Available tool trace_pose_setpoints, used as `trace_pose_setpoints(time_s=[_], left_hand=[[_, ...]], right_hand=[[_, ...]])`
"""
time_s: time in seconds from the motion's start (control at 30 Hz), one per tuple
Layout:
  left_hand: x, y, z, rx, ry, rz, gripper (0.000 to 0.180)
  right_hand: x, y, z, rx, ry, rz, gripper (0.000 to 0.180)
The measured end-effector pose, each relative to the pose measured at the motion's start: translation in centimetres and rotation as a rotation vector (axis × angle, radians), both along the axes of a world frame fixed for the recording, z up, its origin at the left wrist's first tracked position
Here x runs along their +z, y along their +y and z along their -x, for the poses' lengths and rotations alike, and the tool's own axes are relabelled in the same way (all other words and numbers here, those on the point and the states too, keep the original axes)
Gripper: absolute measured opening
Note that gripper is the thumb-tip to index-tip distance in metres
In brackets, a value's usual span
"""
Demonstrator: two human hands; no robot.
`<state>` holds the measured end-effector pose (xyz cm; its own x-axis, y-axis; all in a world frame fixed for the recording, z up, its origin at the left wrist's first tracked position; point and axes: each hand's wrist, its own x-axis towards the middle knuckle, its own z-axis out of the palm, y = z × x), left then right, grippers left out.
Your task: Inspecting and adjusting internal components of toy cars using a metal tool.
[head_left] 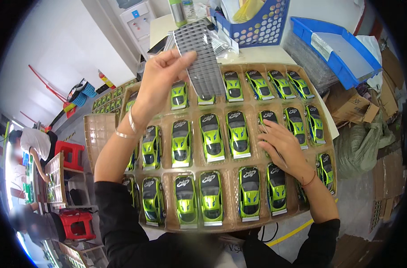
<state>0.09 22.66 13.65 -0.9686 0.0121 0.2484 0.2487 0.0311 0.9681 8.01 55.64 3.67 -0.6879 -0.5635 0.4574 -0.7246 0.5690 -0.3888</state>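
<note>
My left hand (pixel 167 71) is raised over the far part of a brown tray (pixel 230 166), pinching a sheet of dark decals (pixel 202 60) by its left edge. The sheet carries a repeating dark and light pattern. My right hand (pixel 281 145) rests over a green toy car (pixel 267 117) in the tray's middle row. A thin metal tool, apparently tweezers (pixel 281 160), runs under its fingers, its tip hidden. Other green toy cars (pixel 212 138) with dark hoods and white lettering sit upright in the tray's compartments, several to a row.
Behind the tray stand a blue perforated basket (pixel 257 27), a green flask (pixel 177 12) and plastic bags. A blue bin (pixel 333 51) lies at the right, above cardboard boxes (pixel 353 105). Another tray (pixel 100 134) adjoins at the left. Co-workers (pixel 36 143) and red stools (pixel 76 224) are farther left.
</note>
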Motion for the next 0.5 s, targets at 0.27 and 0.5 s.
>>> trace_pose_setpoints(time_s=[0.27,0.5], left_hand=[[-0.4,1.2,-13.9,-0.256,-0.257,-0.135,0.015],[-3.4,1.0,-22.5,-0.368,-0.593,-0.115,0.02]], right_hand=[[-0.5,-0.1,0.3,0.016,0.167,-0.055,0.016],[3.9,-2.3,-4.4,-0.045,-0.415,0.368,0.025]])
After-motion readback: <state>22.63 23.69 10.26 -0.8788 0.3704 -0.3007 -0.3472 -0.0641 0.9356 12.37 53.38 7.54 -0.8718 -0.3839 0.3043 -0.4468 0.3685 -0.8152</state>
